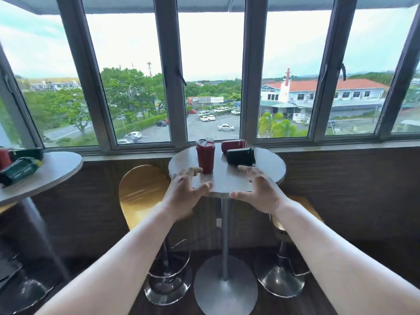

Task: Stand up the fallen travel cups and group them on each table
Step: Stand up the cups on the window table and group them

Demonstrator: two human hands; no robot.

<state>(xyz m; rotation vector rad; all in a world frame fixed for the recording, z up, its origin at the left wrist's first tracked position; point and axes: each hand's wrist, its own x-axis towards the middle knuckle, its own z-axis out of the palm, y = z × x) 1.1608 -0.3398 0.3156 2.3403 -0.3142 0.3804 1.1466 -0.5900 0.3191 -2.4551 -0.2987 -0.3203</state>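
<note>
Both hands, left (184, 193) & right (261, 191), hover open & empty over the near edge of the round surface (268, 163), apparently poised to right the dark cup (240, 156) & red cup (233, 145) lying toppled far right, beside the upright red cup (205, 156).

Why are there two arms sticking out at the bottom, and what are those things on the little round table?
There is just one picture, taken by a camera on a person's head, so you see their own arms reaching forward. The left hand and right hand are open and hold nothing. On the round table by the window, one red travel cup stands upright. Behind it, a second red cup and a dark green cup lie on their sides. Another table at the left has more tipped-over cups. Yellow stools stand below.
</note>
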